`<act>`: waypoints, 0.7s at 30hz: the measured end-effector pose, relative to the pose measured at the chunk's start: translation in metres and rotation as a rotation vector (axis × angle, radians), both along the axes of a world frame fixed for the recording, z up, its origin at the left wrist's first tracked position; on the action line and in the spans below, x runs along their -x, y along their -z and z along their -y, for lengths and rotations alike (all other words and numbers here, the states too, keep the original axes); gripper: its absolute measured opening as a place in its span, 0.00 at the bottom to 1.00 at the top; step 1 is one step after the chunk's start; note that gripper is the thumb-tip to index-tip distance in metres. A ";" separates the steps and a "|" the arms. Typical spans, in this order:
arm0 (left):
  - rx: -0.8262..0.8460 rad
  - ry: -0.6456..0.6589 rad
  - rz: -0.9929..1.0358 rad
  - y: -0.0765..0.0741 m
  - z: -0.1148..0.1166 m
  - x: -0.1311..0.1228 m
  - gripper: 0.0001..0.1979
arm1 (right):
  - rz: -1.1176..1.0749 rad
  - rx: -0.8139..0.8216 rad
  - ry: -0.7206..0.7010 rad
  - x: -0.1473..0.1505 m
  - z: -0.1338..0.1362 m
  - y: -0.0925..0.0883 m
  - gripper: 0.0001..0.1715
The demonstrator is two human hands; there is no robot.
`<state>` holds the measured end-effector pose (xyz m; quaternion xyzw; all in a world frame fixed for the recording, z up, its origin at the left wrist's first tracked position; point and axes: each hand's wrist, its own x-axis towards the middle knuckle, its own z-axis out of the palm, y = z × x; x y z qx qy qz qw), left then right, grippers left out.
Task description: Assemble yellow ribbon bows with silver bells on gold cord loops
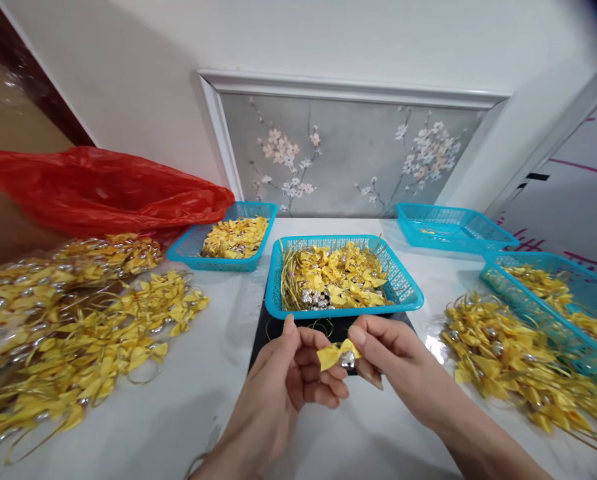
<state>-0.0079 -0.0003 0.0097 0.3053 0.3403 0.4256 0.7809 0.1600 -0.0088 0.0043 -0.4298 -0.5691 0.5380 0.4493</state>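
Note:
A small yellow ribbon bow with a silver bell [347,360] is pinched between the thumb and fingers of my right hand [396,353]. My left hand [283,373] is just left of it, thumb raised and apart from the loosely curled fingers. The bow's left end overlaps those fingertips; whether they touch it I cannot tell. Beyond both hands, a blue plastic basket [346,312] holds a heap of yellow bows [338,270], silver bells [314,300] and gold cords [291,280]. Part of a black flat surface [266,333] shows beneath the basket.
Yellow bow ties with bells [113,333] are piled at left, beside a red plastic bag [108,190]. Another blue basket [213,262] holds bows behind. At right are a bow pile [508,353], a partly filled basket [543,313] and a basket [453,227] with little inside.

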 end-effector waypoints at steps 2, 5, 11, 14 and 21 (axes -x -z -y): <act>-0.004 0.020 0.017 0.001 0.000 0.001 0.23 | 0.005 0.006 -0.006 0.000 0.000 0.000 0.27; -0.014 0.024 0.015 0.003 0.000 0.002 0.23 | 0.011 0.003 -0.013 0.000 0.000 0.001 0.27; -0.027 0.003 -0.020 0.003 0.000 0.000 0.21 | 0.060 -0.034 -0.009 0.002 0.001 0.002 0.26; -0.046 -0.016 -0.068 0.002 -0.002 0.001 0.21 | 0.161 -0.126 0.088 -0.005 -0.002 0.000 0.25; -0.174 -0.056 -0.304 -0.001 -0.007 0.004 0.13 | 0.983 -0.318 0.812 -0.091 0.002 -0.008 0.18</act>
